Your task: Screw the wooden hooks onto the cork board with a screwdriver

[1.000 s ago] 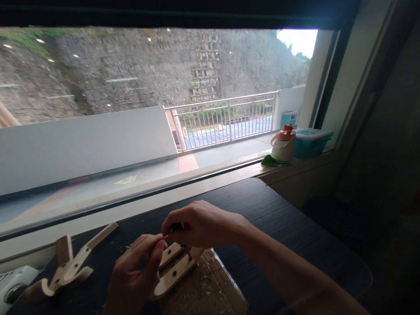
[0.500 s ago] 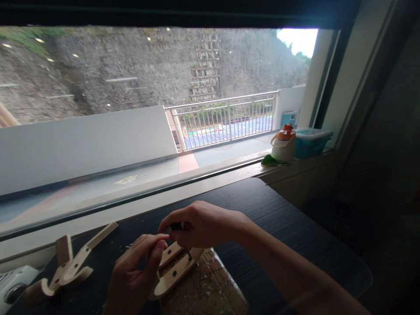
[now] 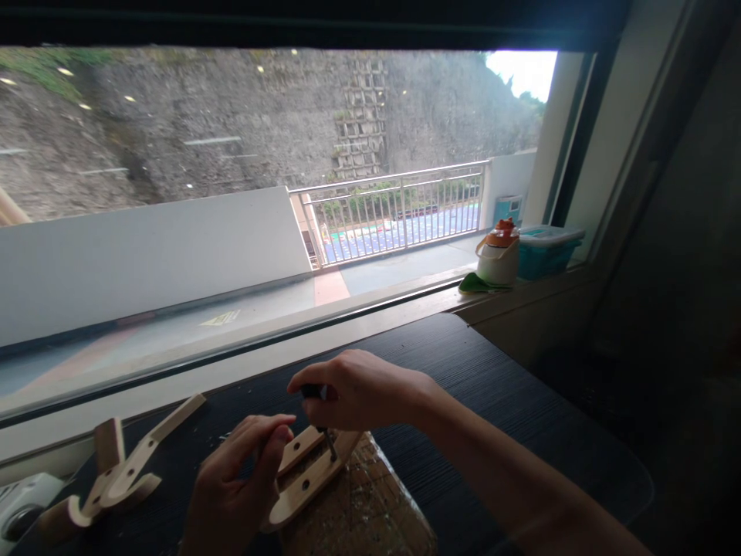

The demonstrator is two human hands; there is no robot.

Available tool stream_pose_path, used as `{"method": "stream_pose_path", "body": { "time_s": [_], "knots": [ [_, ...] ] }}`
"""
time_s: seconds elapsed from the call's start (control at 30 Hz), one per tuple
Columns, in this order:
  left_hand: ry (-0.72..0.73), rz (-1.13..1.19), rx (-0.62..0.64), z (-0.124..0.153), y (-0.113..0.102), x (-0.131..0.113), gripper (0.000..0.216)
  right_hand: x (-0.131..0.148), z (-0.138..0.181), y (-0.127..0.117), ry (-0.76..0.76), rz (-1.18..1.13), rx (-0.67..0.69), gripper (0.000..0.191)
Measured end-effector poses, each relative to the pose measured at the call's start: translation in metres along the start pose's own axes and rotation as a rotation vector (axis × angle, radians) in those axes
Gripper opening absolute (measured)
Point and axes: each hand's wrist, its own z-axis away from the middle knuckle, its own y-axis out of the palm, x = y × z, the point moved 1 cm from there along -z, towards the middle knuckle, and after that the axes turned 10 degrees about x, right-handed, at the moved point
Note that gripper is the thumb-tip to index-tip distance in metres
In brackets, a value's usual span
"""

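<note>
My right hand is closed around the black handle of a screwdriver. The screwdriver's metal shaft points down, its tip at a hole in a pale wooden piece with rounded ends. Behind that lies a second, similar wooden piece, also with a dark hole. Both rest on a scratched brown board with a shiny, wrapped-looking edge. My left hand is beside the left ends of the pieces, fingers curled and thumb against the index fingertip. What it pinches, if anything, is hidden.
Several wooden hooks with holes lie piled on the dark table at left. A white device stands at the lower left corner. On the windowsill are a bottle with an orange top, a green leaf-shaped item and a teal box.
My right hand has risen slightly and moved away from the left fingertips, showing more of the screwdriver's shaft. The left hand has hardly moved.
</note>
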Motion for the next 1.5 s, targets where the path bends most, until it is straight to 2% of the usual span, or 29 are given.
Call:
{"method": "stream_pose_path", "body": {
  "time_s": [0.23, 0.63, 1.07, 1.3, 1.5],
  "knots": [
    [0.008, -0.008, 0.001, 0.0016, -0.0012, 0.0010, 0.012, -0.0018, 0.0020, -0.0032, 0.013, -0.012, 0.044, 0.033],
    [0.001, 0.000, 0.001, 0.0020, 0.0000, 0.0021, 0.013, -0.0052, 0.0007, 0.0007, 0.009, 0.107, 0.013, 0.028],
    [-0.016, 0.001, -0.001, 0.0010, 0.0010, 0.0040, 0.015, 0.0001, 0.0009, -0.0005, 0.020, 0.066, 0.037, 0.019],
    [-0.089, 0.012, 0.007, 0.0024, -0.0001, 0.0007, 0.020, 0.0008, 0.0019, -0.0009, 0.049, 0.077, 0.030, 0.032],
    [-0.029, -0.002, -0.010, 0.0015, -0.0006, 0.0002, 0.016, 0.0043, 0.0029, -0.0019, 0.013, 0.005, 0.064, 0.038]
  ]
}}
